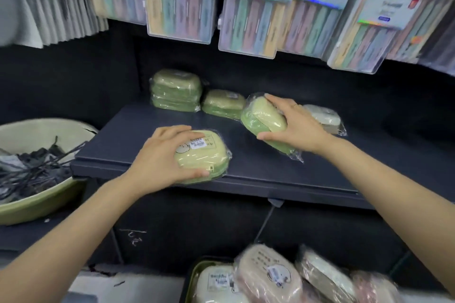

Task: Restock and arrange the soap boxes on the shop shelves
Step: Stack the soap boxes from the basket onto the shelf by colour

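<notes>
Two green soap boxes are being handled at once: left hand is gripping one flat near the shelf front edge, right hand is holding another tilted, apparently just above mid-shelf. A stack of green boxes and a single one are already sitting at the back, a whitish box lying behind the right hand. Restocking looks partly done; the bin of wrapped boxes below is still waiting, so plenty is left.
</notes>
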